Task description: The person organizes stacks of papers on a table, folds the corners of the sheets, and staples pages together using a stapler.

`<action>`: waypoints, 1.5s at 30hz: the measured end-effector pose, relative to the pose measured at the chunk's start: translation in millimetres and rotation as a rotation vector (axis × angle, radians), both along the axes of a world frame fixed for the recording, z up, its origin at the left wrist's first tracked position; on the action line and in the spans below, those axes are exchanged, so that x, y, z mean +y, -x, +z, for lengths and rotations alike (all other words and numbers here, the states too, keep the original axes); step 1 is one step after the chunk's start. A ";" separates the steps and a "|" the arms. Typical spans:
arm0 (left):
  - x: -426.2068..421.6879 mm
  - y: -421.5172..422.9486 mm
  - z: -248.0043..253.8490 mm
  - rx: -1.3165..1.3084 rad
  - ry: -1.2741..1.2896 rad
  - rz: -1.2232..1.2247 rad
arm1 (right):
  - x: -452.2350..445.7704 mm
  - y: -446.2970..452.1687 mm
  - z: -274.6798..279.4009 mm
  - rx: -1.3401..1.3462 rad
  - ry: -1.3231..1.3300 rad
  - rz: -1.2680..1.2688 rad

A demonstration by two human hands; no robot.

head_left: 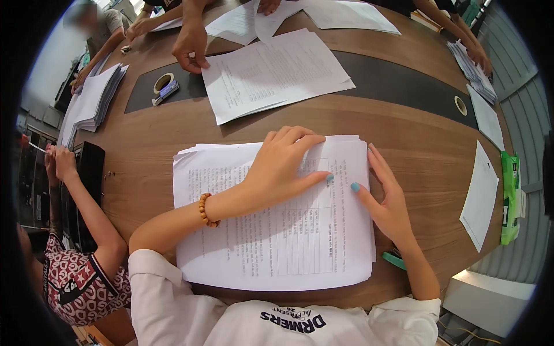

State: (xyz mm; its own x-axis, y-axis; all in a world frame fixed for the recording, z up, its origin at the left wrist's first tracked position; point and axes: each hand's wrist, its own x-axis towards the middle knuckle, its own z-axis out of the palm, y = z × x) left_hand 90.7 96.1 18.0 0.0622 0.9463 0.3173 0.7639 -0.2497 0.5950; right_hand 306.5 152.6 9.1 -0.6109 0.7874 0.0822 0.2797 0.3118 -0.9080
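A thick stack of printed paper sheets (242, 248) lies on the table in front of me, its edges slightly uneven. Across its top reaches my left hand (288, 161), wearing a wooden bead bracelet (206, 210). Its fingers lie over the far edge and its thumb is stretched out on the top page. Against the right edge of the stack rests my right hand (385, 202), fingers straight along the side and thumb spread near the page. A green band (395, 260) shows beside the right wrist, partly hidden.
Beyond the stack, a co-worker's hand (191, 49) touches loose printed sheets (271, 75). A tape roll (164, 84) and a blue-and-white box (166, 92) lie left of them. More paper (98, 98) sits at the left; a green packet (511, 196) stands at the right edge.
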 end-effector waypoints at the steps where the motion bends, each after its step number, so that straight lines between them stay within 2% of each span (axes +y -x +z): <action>1: 0.0 0.0 -1.1 0.001 -0.003 0.005 | 0.5 0.4 -1.6 0.001 -0.003 0.005; 7: -3.0 -2.1 -0.7 0.018 0.001 0.027 | 4.1 -1.5 -5.0 0.022 0.007 0.021; 10: -5.6 2.6 5.3 0.055 -0.096 0.054 | 0.2 1.7 2.9 -0.057 -0.081 -0.040; 12: -9.3 15.1 13.4 0.015 0.028 -0.049 | -6.7 3.8 17.2 -0.136 -0.260 -0.007; 18: -17.3 18.9 13.1 -0.040 0.168 -0.042 | -7.3 9.8 5.3 -0.217 -0.412 0.085; 21: -16.5 18.8 8.3 -0.001 0.110 -0.060 | -5.3 9.2 5.3 -0.214 -0.514 0.109; 37: -17.2 17.2 7.2 -0.053 0.049 -0.094 | -9.5 10.8 2.9 -0.168 -0.476 0.114; 39: -18.8 14.1 9.2 -0.152 0.081 -0.014 | -9.6 10.7 3.3 -0.172 -0.453 0.111; 45: -18.8 17.7 5.5 -0.064 0.072 -0.024 | -9.8 11.1 6.7 -0.217 -0.447 0.137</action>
